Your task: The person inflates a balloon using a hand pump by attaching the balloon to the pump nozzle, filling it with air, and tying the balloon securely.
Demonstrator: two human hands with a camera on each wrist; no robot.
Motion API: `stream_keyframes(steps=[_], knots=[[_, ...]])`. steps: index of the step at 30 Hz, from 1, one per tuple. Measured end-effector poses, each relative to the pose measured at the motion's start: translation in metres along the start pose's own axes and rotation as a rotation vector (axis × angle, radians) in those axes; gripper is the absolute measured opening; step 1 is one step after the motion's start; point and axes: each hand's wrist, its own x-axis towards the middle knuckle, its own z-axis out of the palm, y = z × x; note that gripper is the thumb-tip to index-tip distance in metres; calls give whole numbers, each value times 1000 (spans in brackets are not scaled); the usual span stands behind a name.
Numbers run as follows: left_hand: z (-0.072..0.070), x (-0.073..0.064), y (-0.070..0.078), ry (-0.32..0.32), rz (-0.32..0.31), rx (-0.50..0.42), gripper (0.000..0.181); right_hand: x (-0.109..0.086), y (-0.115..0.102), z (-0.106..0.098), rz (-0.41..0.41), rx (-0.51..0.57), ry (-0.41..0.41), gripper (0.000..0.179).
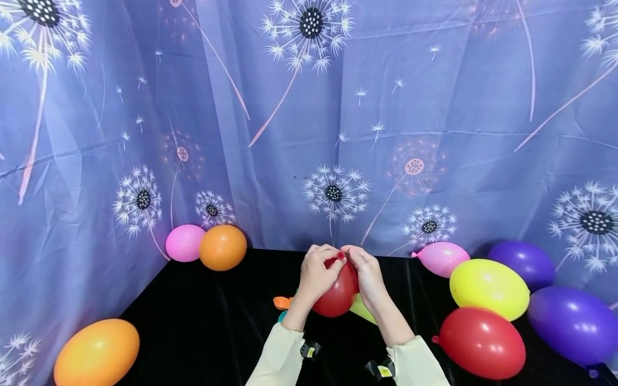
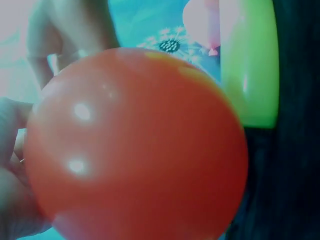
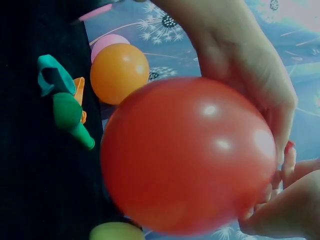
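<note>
An inflated red balloon (image 1: pixel 336 292) hangs between the two hands, its neck end turned up and away from the body. My left hand (image 1: pixel 316 272) pinches the neck, and a small red end (image 3: pixel 289 145) shows at its fingertips. Close against it, the right hand (image 1: pixel 370 276) curls its fingers at the same neck from the other side. In the left wrist view the round balloon body (image 2: pixel 140 150) covers much of the scene and hides part of the fingers. Both hands are above the black cloth (image 1: pixel 212 321).
A yellow-green cylinder (image 2: pixel 250 65) lies behind the balloon. Limp green (image 3: pixel 68 111), teal (image 3: pixel 52 70) and orange (image 3: pixel 79 92) balloons lie to the left. Inflated balloons, including a yellow balloon (image 1: pixel 490 289) and an orange balloon (image 1: pixel 222 247), rest on both sides. A dandelion-print curtain (image 1: pixel 289 161) hangs behind.
</note>
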Motion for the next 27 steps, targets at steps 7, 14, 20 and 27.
stream_keyframes(steps=[7,14,20,27], knots=[[-13,6,-11,67,35,43,9,7,2,-15,-15,-190,23,22],[-19,5,-22,169,77,98,12,1,9,-44,68,-356,-29,28],[-9,-2,-20,212,103,51,13,-8,19,-62,61,-425,-105,35],[9,-6,-9,245,169,-64,14,-16,27,-55,-38,-502,-125,55]])
